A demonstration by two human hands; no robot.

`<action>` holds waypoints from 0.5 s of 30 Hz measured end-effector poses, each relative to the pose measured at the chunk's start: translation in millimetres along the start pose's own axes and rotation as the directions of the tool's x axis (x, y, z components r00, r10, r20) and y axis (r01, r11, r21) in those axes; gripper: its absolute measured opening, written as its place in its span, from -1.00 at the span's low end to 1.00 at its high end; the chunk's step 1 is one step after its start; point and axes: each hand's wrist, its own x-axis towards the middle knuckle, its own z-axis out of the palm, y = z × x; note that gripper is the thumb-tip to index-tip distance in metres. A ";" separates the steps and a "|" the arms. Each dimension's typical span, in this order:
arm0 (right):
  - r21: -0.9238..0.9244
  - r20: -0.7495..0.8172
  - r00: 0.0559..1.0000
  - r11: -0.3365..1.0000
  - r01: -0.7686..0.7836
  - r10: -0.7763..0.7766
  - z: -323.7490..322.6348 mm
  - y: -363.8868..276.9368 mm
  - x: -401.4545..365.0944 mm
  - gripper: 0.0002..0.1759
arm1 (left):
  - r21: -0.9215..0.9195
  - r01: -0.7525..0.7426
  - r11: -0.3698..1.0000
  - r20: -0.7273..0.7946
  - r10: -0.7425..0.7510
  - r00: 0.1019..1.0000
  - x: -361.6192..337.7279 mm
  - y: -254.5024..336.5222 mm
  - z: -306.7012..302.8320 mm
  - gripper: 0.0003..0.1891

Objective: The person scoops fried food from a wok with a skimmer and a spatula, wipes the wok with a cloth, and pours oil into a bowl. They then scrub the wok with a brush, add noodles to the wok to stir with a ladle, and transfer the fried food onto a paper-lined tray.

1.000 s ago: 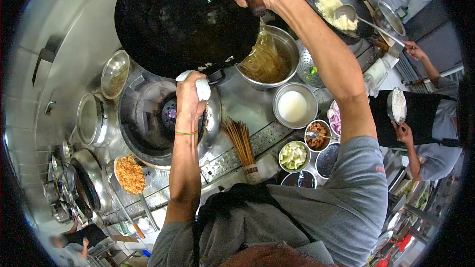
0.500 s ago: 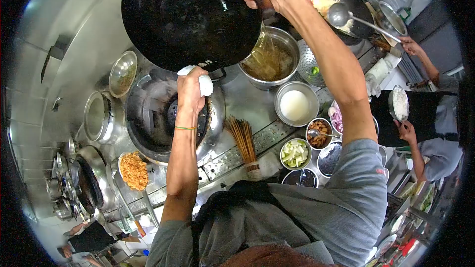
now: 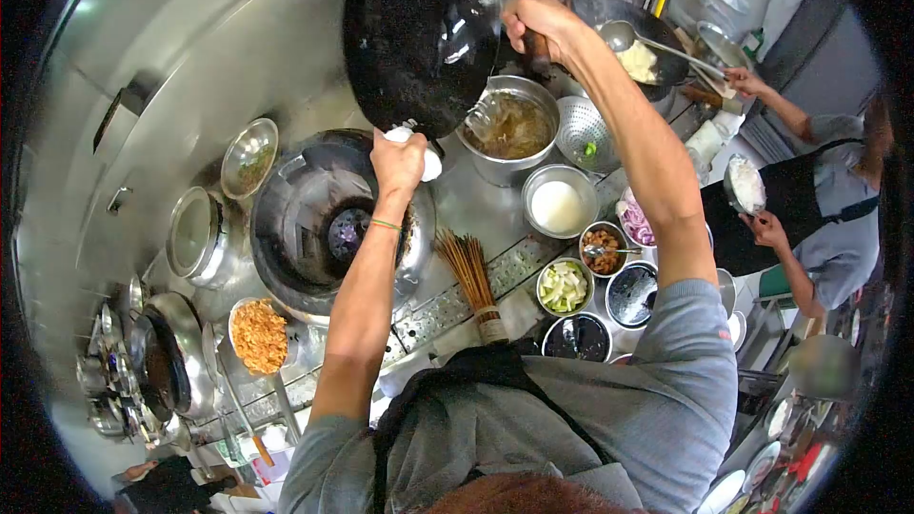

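A large black wok (image 3: 419, 48) is raised and steeply tilted over the back of the stove. My left hand (image 3: 398, 169) is closed at its lower edge, with a folded white cloth (image 3: 430, 166) in the grip. At the wok's right side, my right hand (image 3: 541, 21) wraps around a wooden handle (image 3: 536, 53). Clear liquid runs off the rim into a steel pot (image 3: 503, 169) holding yellowish liquid. Left of the pot lies the uncovered burner ring (image 3: 276, 262).
Nearby stand a perforated strainer (image 3: 571, 128), a bowl of white liquid (image 3: 562, 209), a bamboo brush (image 3: 466, 271) and several ingredient bowls. At left is a bowl of orange-brown food (image 3: 259, 335). A co-worker (image 3: 800, 200) holds a ladle over another wok (image 3: 657, 52), where a flame shows.
The wok has moved right and tipped more steeply, both hands moving with it. More of the burner ring shows. The stream into the pot looks smaller. The co-worker's flame has shrunk.
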 end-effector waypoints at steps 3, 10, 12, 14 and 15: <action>-0.079 0.002 1.000 0.997 0.004 -0.003 3.8 3.9 -12.5 -0.82 | -0.031 -0.035 0.999 0.011 0.035 0.999 -6.7 -2.8 -9.6 -0.55; -0.525 0.073 0.997 0.850 0.044 -0.007 44.7 20.0 -27.3 -0.92 | -0.570 0.307 0.762 0.251 -0.195 0.948 -59.2 -16.3 -91.6 -0.95; -0.627 0.124 0.992 0.774 0.085 -0.008 59.3 26.7 -28.9 -0.73 | -0.688 0.497 0.528 0.397 -0.300 0.868 -81.3 -35.6 -129.2 -0.88; -0.769 0.160 0.966 0.588 0.251 -0.203 76.6 44.1 -45.6 -0.52 | -0.706 0.590 0.393 0.486 -0.337 0.806 -110.1 -59.0 -163.4 -0.86; -0.828 0.213 0.932 0.452 0.331 -0.292 84.1 56.2 -53.0 -0.47 | -0.708 0.622 0.336 0.526 -0.337 0.781 -126.8 -72.2 -177.9 -0.88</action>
